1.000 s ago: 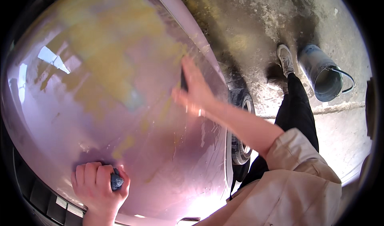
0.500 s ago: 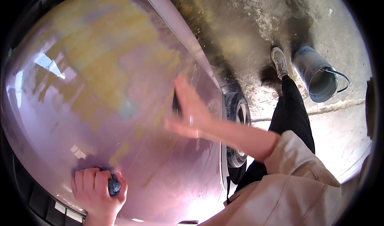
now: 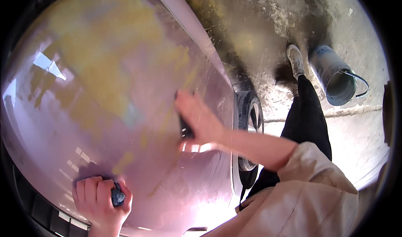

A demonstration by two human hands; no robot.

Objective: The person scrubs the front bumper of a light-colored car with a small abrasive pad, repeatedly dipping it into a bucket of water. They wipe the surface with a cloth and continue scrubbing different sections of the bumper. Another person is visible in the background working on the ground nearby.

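A pink car hood (image 3: 167,195) carries yellowish smears (image 3: 96,48) over its upper left part. My left hand (image 3: 97,195) rests on the hood near its front edge, fingers wrapped round a crumpled dark blue-grey lump (image 3: 118,194), perhaps a cloth or sponge. On the hood's right half, my right hand (image 3: 200,119), partly blurred by motion, is closed over a flat dark block (image 3: 185,129) against the paint. The hand covers most of the block, so its exact kind is not clear.
Past the hood's side edge are a car wheel (image 3: 250,126) and a stained concrete floor (image 3: 259,23). A grey metal bucket (image 3: 333,75) with a raised handle lies close to my shoe (image 3: 295,59). A dark grille (image 3: 39,214) borders the hood at lower left.
My right hand has slid a little along the hood with the dark block, its fingertips now lower and further left. My left hand stays almost in place.
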